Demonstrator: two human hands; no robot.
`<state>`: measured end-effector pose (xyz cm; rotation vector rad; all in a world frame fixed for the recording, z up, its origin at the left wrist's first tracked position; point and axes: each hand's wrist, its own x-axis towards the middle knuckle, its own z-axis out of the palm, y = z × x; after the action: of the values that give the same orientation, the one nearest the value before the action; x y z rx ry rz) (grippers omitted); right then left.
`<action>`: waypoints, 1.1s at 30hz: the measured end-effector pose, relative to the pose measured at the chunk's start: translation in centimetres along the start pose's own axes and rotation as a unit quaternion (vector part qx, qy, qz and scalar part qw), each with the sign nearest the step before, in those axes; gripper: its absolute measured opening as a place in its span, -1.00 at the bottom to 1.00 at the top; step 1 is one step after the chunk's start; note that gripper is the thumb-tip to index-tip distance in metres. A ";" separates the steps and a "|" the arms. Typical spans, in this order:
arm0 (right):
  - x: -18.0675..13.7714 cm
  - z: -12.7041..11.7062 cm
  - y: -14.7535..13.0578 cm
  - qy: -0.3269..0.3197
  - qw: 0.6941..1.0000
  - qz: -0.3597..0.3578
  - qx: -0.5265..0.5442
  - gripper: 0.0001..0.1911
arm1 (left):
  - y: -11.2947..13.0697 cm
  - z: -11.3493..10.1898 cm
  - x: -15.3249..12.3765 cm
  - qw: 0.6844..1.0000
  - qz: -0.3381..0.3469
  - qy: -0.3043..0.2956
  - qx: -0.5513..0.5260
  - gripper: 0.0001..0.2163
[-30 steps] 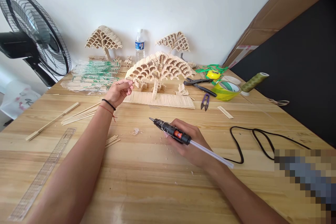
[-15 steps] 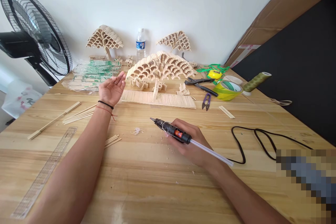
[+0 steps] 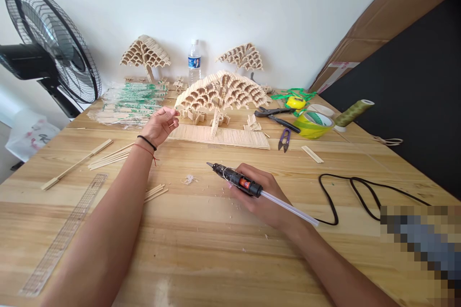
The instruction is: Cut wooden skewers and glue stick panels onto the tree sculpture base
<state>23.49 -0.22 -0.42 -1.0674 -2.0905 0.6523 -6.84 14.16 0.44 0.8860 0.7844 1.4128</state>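
My right hand [image 3: 257, 189] is wrapped round a black hot glue gun [image 3: 237, 180], its nozzle pointing left and a clear glue stick [image 3: 288, 208] jutting from its back. My left hand [image 3: 161, 123], with fingers curled in, is at the left tip of a tree-shaped model of wooden sticks [image 3: 223, 91]. Whether its fingertips grip the tip or anything small, I cannot make out. The model's trunk rises from a flat stick base [image 3: 237, 139]. A small clump of white glue strings [image 3: 189, 180] lies left of the nozzle.
Loose sticks [image 3: 111, 157] and a clear ruler [image 3: 66, 235] lie at left. Pliers [image 3: 275, 114], purple snips [image 3: 284, 139], yellow tape [image 3: 313, 124] and a black cord [image 3: 345, 177] are at right. Behind stand a bottle [image 3: 194, 62], two similar models, wrapped sticks [image 3: 131, 100] and a fan [image 3: 54, 48].
My left hand has turned and its fingers have curled in from a spread, palm-up pose, beside the model's left tip. My right hand keeps the glue gun almost still.
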 end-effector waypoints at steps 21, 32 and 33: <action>0.0 0.0 0.3 0.013 1.000 0.006 -0.012 -0.83 | 0.6 0.8 -1.3 0.964 -0.084 -0.219 0.124 -0.81; 0.9 -0.2 3.1 0.008 0.997 0.042 -0.065 -0.84 | 3.3 5.4 -3.7 0.835 -0.155 -0.417 0.325 -0.84; 0.9 -0.1 3.2 -0.002 0.996 0.050 -0.068 -0.81 | 3.3 5.8 -4.2 0.849 -0.136 -0.398 0.320 -0.84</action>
<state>24.79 2.28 -2.23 -1.2536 -2.1215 0.5670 -3.47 9.55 5.87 1.6522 0.6815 0.4041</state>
